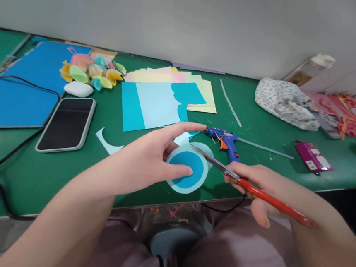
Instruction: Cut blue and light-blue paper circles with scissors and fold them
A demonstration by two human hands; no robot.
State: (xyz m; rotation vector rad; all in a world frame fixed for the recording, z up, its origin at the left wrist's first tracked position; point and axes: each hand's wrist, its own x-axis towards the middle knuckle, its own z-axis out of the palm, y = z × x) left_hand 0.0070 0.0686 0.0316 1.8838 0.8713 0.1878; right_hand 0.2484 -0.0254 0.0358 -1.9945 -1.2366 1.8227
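My left hand (155, 154) holds a light blue paper disc (202, 177) with a darker blue circle (186, 180) on it, thumb on top and the index finger stretched out past it. More light blue paper shows behind the disc. My right hand (260, 184) has its fingers round red-handled scissors (274, 203). Their blades reach the upper right edge of the disc. Just beyond the blades a blue glue gun (225, 139) lies on the green table (158, 195). A curved light blue scrap (108, 143) lies left of my left hand.
Blue and pastel sheets (156, 104) lie beyond my hands. At the left are a phone (66, 124), a white oval object (78, 89), paper petals (90, 70) and black cables. A purple device (313, 157), patterned cloth (284, 101) and orange-pink paper strips (351, 114) are at the right.
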